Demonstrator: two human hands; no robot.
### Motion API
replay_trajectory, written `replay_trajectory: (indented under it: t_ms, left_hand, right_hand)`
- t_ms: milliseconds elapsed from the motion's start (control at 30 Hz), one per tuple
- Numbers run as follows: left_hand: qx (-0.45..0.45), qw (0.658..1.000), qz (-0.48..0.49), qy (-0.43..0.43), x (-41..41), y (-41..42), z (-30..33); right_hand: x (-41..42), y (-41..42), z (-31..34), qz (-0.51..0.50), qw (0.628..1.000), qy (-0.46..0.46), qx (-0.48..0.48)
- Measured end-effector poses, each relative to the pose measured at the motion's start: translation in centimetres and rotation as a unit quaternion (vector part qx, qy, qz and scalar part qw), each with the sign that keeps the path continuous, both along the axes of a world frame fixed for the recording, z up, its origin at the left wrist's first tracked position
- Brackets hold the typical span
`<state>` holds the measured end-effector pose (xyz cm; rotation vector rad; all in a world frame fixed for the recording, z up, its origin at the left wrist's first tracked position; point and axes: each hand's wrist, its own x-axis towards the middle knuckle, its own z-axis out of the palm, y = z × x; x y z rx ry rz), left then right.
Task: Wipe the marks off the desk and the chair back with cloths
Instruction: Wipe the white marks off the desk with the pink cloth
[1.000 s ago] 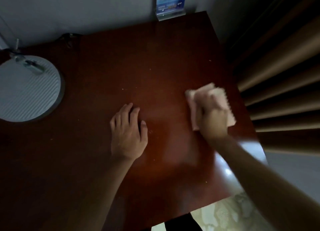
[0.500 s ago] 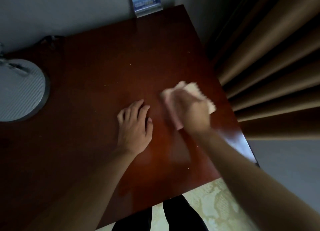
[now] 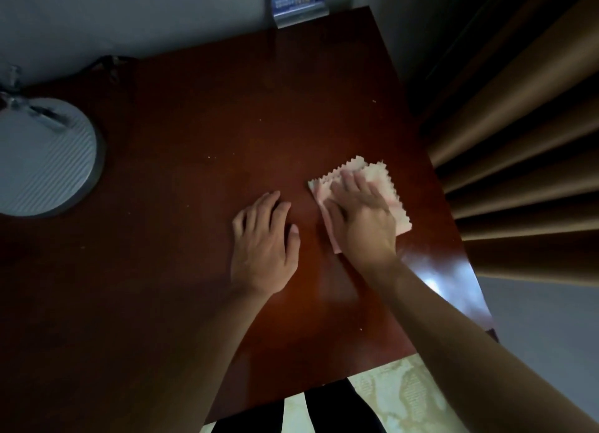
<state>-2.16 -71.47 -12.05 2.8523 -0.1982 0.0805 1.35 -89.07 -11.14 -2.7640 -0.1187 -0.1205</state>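
A dark reddish-brown wooden desk (image 3: 201,134) fills the view, dotted with small pale specks. A pale pink cloth (image 3: 385,186) with zigzag edges lies flat on the desk's right part. My right hand (image 3: 359,218) presses down on it, fingers spread over the fabric. Just to its left, my left hand (image 3: 262,244) rests flat on the bare wood, fingers apart and holding nothing. No chair back is in view.
A round grey ribbed lamp base (image 3: 42,157) sits at the desk's left edge, with a cable (image 3: 107,62) behind it. A blue sign holder (image 3: 298,1) stands against the back wall. Brown curtains (image 3: 525,140) hang close along the right. Patterned floor shows below the front edge.
My right hand has slid the cloth leftward toward my left hand, then a little forward. The left hand has stayed planted on the desk.
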Motion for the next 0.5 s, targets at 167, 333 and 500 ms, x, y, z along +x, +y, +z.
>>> replay_trajectory:
  t_ms: [167, 333, 500]
  left_hand:
    - [0.007, 1.0, -0.004, 0.011, 0.1, 0.4, -0.1]
    - [0.001, 1.0, 0.0, 0.022, -0.2, 0.2, 0.0]
    - [-0.033, 0.999, 0.007, -0.001, 0.1, 0.2, -0.1]
  right_hand:
    - [1.7, -3.3, -0.8, 0.0, 0.995, -0.088, 0.035]
    - [1.4, -10.9, -0.1, -0.196, 0.979, -0.056, 0.002]
    - [-2.3, -8.5, 2.1, -0.189, 0.974, -0.094, 0.079]
